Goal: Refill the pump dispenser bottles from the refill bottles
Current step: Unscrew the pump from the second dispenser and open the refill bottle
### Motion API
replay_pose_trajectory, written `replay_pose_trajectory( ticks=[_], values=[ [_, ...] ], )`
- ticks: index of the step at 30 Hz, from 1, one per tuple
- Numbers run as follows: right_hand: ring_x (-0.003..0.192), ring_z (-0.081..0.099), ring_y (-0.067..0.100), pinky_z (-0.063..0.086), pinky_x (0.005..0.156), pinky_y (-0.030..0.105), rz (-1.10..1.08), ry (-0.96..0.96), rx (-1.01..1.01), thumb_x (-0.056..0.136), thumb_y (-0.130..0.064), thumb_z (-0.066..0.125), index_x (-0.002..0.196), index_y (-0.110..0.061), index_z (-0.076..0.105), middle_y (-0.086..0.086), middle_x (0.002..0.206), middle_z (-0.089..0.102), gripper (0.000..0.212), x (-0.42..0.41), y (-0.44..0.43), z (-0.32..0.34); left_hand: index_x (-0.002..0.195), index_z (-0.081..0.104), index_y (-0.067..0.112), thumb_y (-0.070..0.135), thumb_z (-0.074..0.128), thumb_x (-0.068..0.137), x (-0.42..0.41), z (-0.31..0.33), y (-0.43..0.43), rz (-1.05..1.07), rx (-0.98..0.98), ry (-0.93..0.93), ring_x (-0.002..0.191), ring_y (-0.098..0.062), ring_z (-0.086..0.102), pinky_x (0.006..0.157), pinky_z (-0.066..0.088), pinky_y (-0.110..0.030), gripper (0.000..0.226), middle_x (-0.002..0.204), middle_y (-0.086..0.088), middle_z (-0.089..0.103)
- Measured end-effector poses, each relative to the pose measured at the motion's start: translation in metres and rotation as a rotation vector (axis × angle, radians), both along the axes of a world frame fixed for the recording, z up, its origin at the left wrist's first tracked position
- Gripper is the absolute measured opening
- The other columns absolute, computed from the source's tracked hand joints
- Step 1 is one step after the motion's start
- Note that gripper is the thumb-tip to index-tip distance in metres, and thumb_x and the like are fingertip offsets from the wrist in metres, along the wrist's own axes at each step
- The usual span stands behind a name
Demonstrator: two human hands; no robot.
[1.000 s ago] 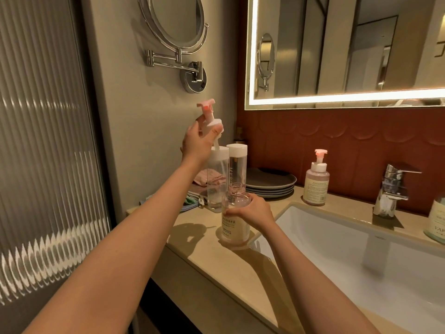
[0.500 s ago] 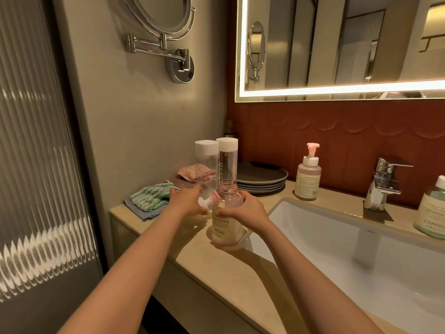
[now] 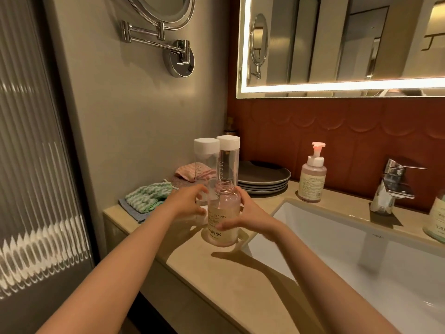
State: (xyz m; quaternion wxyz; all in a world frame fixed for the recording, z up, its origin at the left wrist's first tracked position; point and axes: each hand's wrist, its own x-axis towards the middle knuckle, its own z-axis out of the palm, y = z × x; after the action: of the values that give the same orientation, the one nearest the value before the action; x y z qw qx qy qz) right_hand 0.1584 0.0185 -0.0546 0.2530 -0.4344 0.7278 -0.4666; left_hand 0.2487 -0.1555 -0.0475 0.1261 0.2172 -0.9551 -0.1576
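A pink pump dispenser bottle [image 3: 222,213] stands on the beige counter [image 3: 240,273] at the sink's left corner, its neck open and its pump gone. My right hand [image 3: 248,218] grips its right side. My left hand [image 3: 189,203] sits low just left of it, fingers curled at the base of the left of two tall clear refill bottles. These refill bottles [image 3: 206,162] [image 3: 228,160] have white caps and stand right behind. The removed pump head is hidden; whether my left hand holds anything is unclear.
A second pink pump bottle [image 3: 312,182] stands by the back wall, a green bottle [image 3: 437,220] at the right edge. The faucet [image 3: 390,186] overlooks the white sink [image 3: 361,249]. Stacked plates [image 3: 263,177] and folded cloths [image 3: 149,195] lie behind and left. A swing-arm mirror [image 3: 168,42] juts out above.
My left hand came down from head height, where it held the lifted pump head, to counter level beside the bottle. The pump head is out of sight. My right hand kept its grip.
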Motion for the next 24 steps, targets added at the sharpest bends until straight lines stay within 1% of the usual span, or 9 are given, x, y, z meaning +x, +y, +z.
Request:
replay_pose_trajectory(
  ticks=[3,5,8,10,11,13,16,20,24],
  values=[
    [0.142,0.021,0.025,0.023,0.113,0.040,0.026,0.024,0.144,0.074,0.009,0.069,0.151,-0.024,0.001,0.005,0.157,0.016,0.108,-0.022,0.011,0.020,0.121,0.054,0.020,0.019,0.069,0.081,0.003,0.023,-0.004,-0.076,0.094,0.150,0.097,-0.014,0.058,0.075,0.050,-0.022,0.043,0.113,0.001,0.060],
    [0.142,0.022,0.027,0.024,0.113,0.042,-0.008,0.035,0.204,0.078,0.011,0.063,0.151,-0.023,0.005,0.007,0.157,0.017,0.100,-0.037,0.014,0.033,0.115,0.056,0.017,0.013,0.065,0.084,0.002,0.043,-0.002,-0.099,0.132,0.254,0.091,-0.012,0.057,0.068,0.047,-0.016,0.032,0.102,0.002,0.059],
    [0.136,0.033,0.028,0.032,0.108,0.039,-0.154,0.050,0.127,0.081,0.004,0.064,0.150,-0.016,0.015,0.011,0.153,0.027,0.087,-0.054,0.001,0.049,0.112,0.058,0.016,0.001,0.056,0.085,-0.010,0.071,0.001,-0.100,0.112,0.380,0.088,-0.015,0.056,0.076,0.051,-0.028,0.031,0.098,0.001,0.058],
    [0.134,0.037,0.029,0.034,0.106,0.038,-0.256,0.071,0.045,0.082,-0.006,0.069,0.149,-0.011,0.019,0.014,0.150,0.030,0.083,-0.064,-0.015,0.055,0.110,0.059,0.019,0.003,0.055,0.086,-0.024,0.086,0.003,-0.102,0.066,0.416,0.090,-0.016,0.055,0.081,0.050,-0.032,0.029,0.103,0.000,0.059],
    [0.134,0.037,0.029,0.034,0.106,0.038,-0.296,0.086,0.013,0.081,-0.011,0.071,0.148,-0.010,0.020,0.015,0.150,0.031,0.084,-0.069,-0.024,0.057,0.111,0.059,0.020,0.006,0.055,0.086,-0.031,0.091,0.005,-0.102,0.018,0.416,0.095,-0.017,0.055,0.085,0.048,-0.034,0.029,0.106,0.000,0.060],
    [0.135,0.036,0.029,0.035,0.106,0.039,-0.357,0.121,-0.043,0.080,-0.017,0.073,0.148,-0.008,0.019,0.015,0.149,0.031,0.087,-0.079,-0.043,0.060,0.116,0.058,0.024,0.012,0.055,0.084,-0.047,0.100,0.006,-0.079,-0.168,0.379,0.109,-0.020,0.051,0.095,0.038,-0.039,0.034,0.116,0.000,0.060],
    [0.134,0.036,0.029,0.038,0.101,0.035,-0.420,0.172,-0.087,0.078,-0.021,0.076,0.148,-0.006,0.016,0.014,0.148,0.033,0.093,-0.093,-0.070,0.061,0.127,0.050,0.026,0.017,0.053,0.086,-0.067,0.110,0.005,-0.046,-0.372,0.295,0.120,-0.023,0.044,0.099,0.029,-0.040,0.042,0.129,-0.003,0.054],
    [0.130,0.040,0.029,0.041,0.097,0.034,-0.432,0.178,-0.098,0.075,-0.022,0.078,0.148,-0.006,0.015,0.015,0.146,0.035,0.098,-0.102,-0.099,0.055,0.133,0.044,0.024,0.023,0.048,0.090,-0.079,0.114,-0.004,-0.025,-0.491,0.175,0.123,-0.024,0.041,0.100,0.027,-0.041,0.043,0.133,-0.005,0.051],
    [0.122,0.048,0.029,0.043,0.092,0.035,-0.411,0.148,-0.109,0.077,-0.022,0.077,0.140,-0.005,0.024,0.015,0.136,0.046,0.085,-0.108,-0.117,0.041,0.134,0.042,0.023,0.022,0.047,0.090,-0.082,0.110,-0.012,-0.037,-0.529,0.160,0.124,-0.023,0.040,0.100,0.027,-0.040,0.044,0.134,-0.005,0.049]
  ],
)
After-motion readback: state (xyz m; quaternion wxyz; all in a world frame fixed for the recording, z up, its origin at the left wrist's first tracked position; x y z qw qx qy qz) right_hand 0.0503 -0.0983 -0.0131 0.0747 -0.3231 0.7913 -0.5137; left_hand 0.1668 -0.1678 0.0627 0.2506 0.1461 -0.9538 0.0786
